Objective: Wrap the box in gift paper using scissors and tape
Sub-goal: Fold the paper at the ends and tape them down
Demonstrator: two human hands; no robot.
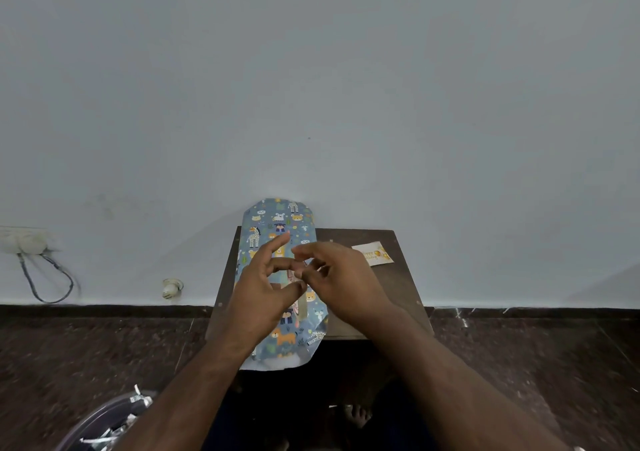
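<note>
Box: wrapped in blue gift paper (273, 229) printed with cartoon animals, it lies on the left part of a small dark table (360, 236), its long side running from near to far. The box itself is hidden under the paper.
Paper ends: the far end sticks out past the far edge of the table and the near end hangs over the near edge; both ends look loose and rounded, not folded flat.
Left hand (263, 288): held above the middle of the wrapped box, forefinger pointing up and away, thumb and the other fingers curled toward the right hand.
Right hand (339, 277): just right of the left hand, fingers bent, fingertips meeting those of the left hand over the paper.
Between the hands: something small seems pinched where the fingertips meet, but I cannot tell what it is.
Card (373, 254): a small pale tag with gold print lies on the right far part of the table, apart from the box.
Wall: a socket (24, 239) with a looped cable at far left.
</note>
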